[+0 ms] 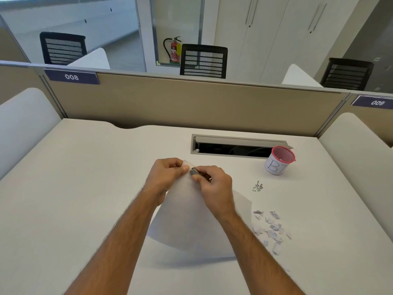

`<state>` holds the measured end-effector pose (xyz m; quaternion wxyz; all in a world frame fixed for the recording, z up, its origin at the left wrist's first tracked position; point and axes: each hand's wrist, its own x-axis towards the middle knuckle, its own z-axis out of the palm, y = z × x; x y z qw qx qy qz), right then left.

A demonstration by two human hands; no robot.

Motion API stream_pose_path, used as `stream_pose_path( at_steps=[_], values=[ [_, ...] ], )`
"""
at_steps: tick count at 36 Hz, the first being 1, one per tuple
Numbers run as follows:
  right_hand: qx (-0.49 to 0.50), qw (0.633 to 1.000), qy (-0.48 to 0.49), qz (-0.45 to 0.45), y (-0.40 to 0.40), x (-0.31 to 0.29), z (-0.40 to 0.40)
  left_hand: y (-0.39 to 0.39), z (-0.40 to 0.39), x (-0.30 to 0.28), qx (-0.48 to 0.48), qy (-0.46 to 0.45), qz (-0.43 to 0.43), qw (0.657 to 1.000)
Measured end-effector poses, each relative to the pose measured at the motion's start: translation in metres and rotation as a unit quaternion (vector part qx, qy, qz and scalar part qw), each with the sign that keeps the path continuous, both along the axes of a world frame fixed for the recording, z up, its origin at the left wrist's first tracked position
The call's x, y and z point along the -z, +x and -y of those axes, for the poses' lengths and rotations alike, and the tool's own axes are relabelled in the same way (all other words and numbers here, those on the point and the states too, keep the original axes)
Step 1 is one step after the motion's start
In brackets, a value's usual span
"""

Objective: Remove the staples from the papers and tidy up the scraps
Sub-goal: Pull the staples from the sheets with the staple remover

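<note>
Both hands (170, 177) at paper (191, 220) corner

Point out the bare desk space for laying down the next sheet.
Free: the wide stretch of desk left of the left hand. Crowded: right of the paper, where scraps, pulled staples and the cup sit.

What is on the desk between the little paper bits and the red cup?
In the head view, a small cluster of pulled staples lies on the desk between the paper scraps and the red-rimmed cup. The rest is bare.
</note>
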<state>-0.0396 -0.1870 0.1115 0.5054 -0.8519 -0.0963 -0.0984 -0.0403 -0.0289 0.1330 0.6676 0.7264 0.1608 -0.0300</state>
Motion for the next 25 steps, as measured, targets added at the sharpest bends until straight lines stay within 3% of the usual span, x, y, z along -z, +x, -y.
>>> stream_pose_path(
  at_steps=[6,10,19,25],
  values=[
    [-0.017,0.973,0.155,-0.169,0.004,-0.007,0.000,-0.003,-0.002,0.000,0.003,0.038,0.017,0.999],
    [0.002,0.946,0.237,-0.220,0.008,-0.010,0.005,-0.007,-0.008,0.002,0.008,0.022,0.017,1.000],
    [-0.044,0.960,0.144,-0.235,0.020,-0.031,0.020,-0.009,-0.014,-0.010,0.013,0.027,0.037,0.999],
    [-0.108,0.972,-0.022,-0.206,0.024,-0.066,0.034,-0.004,-0.022,-0.023,0.046,0.050,0.062,0.996]
  ],
)
